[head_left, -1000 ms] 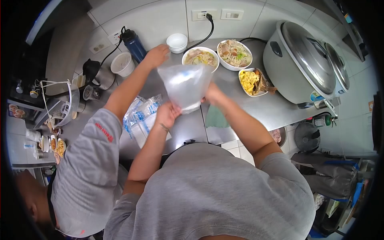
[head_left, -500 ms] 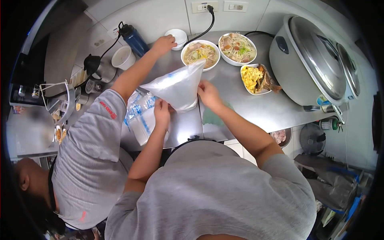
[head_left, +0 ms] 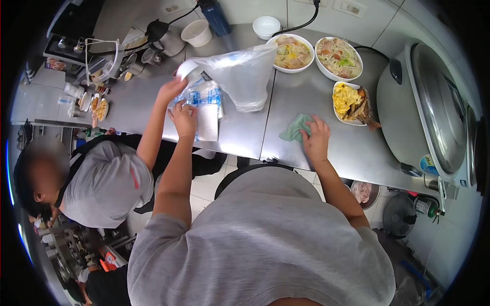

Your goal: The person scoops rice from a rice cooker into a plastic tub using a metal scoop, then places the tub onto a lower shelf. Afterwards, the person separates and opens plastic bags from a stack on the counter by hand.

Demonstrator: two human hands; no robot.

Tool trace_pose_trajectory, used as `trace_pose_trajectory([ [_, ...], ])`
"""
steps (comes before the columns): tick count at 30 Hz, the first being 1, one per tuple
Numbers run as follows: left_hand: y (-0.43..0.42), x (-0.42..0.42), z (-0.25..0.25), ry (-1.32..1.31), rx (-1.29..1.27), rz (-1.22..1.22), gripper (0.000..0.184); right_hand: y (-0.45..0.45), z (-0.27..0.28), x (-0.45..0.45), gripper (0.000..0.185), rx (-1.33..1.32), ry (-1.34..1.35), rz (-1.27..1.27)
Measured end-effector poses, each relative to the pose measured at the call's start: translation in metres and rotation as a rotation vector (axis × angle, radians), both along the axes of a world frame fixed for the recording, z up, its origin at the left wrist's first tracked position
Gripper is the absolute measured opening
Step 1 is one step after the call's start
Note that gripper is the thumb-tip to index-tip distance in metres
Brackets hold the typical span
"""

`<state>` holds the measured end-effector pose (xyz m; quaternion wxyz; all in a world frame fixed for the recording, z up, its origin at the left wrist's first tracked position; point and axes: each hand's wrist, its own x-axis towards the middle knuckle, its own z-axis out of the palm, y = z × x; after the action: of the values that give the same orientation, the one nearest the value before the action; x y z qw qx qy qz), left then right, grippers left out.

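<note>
My right hand (head_left: 317, 140) rests its fingertips at the edge of a crumpled green cloth (head_left: 296, 128) on the steel counter (head_left: 245, 137). The fingers are spread apart. Over the lower edge of the blue-and-white plastic packets (head_left: 204, 96) is my left hand (head_left: 184, 120), fingers parted, beside a flat white packet (head_left: 207, 124). A clear plastic bag (head_left: 240, 76) stands on the counter between my hands, touched by neither. Behind it are two noodle bowls (head_left: 292, 53) (head_left: 338, 59) and a dish of egg and fried pieces (head_left: 350, 103).
At the left, a co-worker's hand (head_left: 171, 90) holds a white bowl (head_left: 187, 69) close to my left hand. A large cooker (head_left: 429, 107) fills the right. White bowls (head_left: 266, 26), a tub (head_left: 196, 33), a blue bottle (head_left: 215, 18) and a kettle (head_left: 166, 38) line the back.
Both my hands have let go of the clear bag; my right moved to the green cloth, my left to the packets. The co-worker's hand brought a white bowl leftward from the stack. The view shifted.
</note>
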<state>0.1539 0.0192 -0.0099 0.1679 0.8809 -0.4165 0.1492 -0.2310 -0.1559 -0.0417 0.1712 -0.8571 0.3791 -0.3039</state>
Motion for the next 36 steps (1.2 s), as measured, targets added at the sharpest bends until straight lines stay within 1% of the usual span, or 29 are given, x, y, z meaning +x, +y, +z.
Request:
trace_pose_trajectory([
  [3, 0.001, 0.014, -0.012, 0.286, -0.077, -0.096, 0.024, -0.003, 0.012, 0.0, 0.026, -0.02, -0.06, 0.01],
  [4, 0.001, 0.013, -0.016, 0.211, -0.101, -0.127, 0.037, -0.004, 0.015, 0.001, 0.026, -0.019, -0.068, 0.03],
  [6, 0.008, 0.02, -0.025, 0.252, 0.026, -0.168, 0.041, -0.003, 0.021, 0.0, 0.026, -0.023, -0.076, 0.072],
  [7, 0.008, 0.017, -0.019, 0.272, 0.087, -0.191, 0.042, -0.003, 0.028, 0.001, 0.026, -0.028, -0.076, 0.095],
  [8, 0.01, 0.012, -0.013, 0.293, 0.102, -0.143, 0.046, -0.002, 0.031, 0.002, 0.027, -0.032, -0.076, 0.115],
  [11, 0.006, -0.002, 0.009, 0.218, 0.324, 0.047, 0.044, 0.003, 0.031, 0.001, 0.027, -0.053, -0.041, 0.143],
  [14, 0.004, 0.022, -0.003, 0.191, 0.261, -0.086, 0.037, 0.006, 0.019, -0.004, 0.026, -0.033, -0.013, 0.149],
  [17, -0.01, 0.049, -0.005, 0.117, 0.159, -0.161, 0.029, 0.012, 0.017, -0.008, 0.026, 0.005, -0.009, 0.112],
  [18, -0.015, 0.056, -0.007, 0.08, 0.076, -0.199, 0.022, 0.015, 0.018, -0.005, 0.026, -0.005, 0.006, 0.105],
  [21, -0.034, 0.063, -0.005, -0.466, -0.118, -0.236, 0.017, 0.021, 0.031, 0.011, 0.026, -0.013, 0.022, 0.107],
  [22, -0.04, 0.054, 0.016, -0.52, -0.159, -0.23, 0.013, 0.027, 0.043, 0.02, 0.027, 0.005, 0.007, 0.123],
  [23, -0.038, 0.054, 0.029, -0.228, -0.144, -0.264, 0.012, 0.032, 0.057, 0.032, 0.028, 0.023, -0.009, 0.136],
  [25, -0.029, 0.053, 0.051, 0.361, -0.088, -0.334, 0.011, 0.051, 0.102, 0.064, 0.028, 0.163, -0.135, 0.255],
  [26, -0.023, 0.041, 0.072, 0.465, -0.051, -0.423, 0.01, 0.063, 0.128, 0.081, 0.028, 0.239, -0.196, 0.312],
  [27, -0.019, 0.025, 0.096, 0.574, -0.013, -0.511, 0.01, 0.072, 0.155, 0.101, 0.028, 0.172, -0.212, 0.398],
  [28, -0.015, 0.013, 0.117, 0.618, 0.043, -0.614, 0.012, 0.077, 0.177, 0.123, 0.029, 0.104, -0.224, 0.485],
  [29, -0.012, 0.003, 0.136, 0.662, 0.096, -0.72, 0.014, 0.083, 0.189, 0.147, 0.028, 0.06, -0.244, 0.475],
  [30, -0.011, -0.003, 0.154, 0.684, 0.095, -0.782, 0.014, 0.087, 0.199, 0.171, 0.028, 0.014, -0.262, 0.467],
  [32, -0.007, -0.005, 0.178, 0.723, 0.086, -0.904, 0.015, 0.086, 0.201, 0.194, 0.026, 0.09, -0.271, 0.464],
  [34, -0.005, 0.005, 0.179, 0.858, -0.121, -0.91, 0.014, 0.079, 0.199, 0.203, 0.021, 0.329, -0.259, 0.465],
  [35, -0.005, 0.011, 0.181, 0.924, -0.223, -0.909, 0.014, 0.079, 0.204, 0.205, 0.017, 0.354, -0.28, 0.421],
  [36, -0.004, 0.021, 0.189, 1.092, -0.198, -0.874, 0.012, 0.081, 0.212, 0.205, 0.014, 0.379, -0.304, 0.373],
])
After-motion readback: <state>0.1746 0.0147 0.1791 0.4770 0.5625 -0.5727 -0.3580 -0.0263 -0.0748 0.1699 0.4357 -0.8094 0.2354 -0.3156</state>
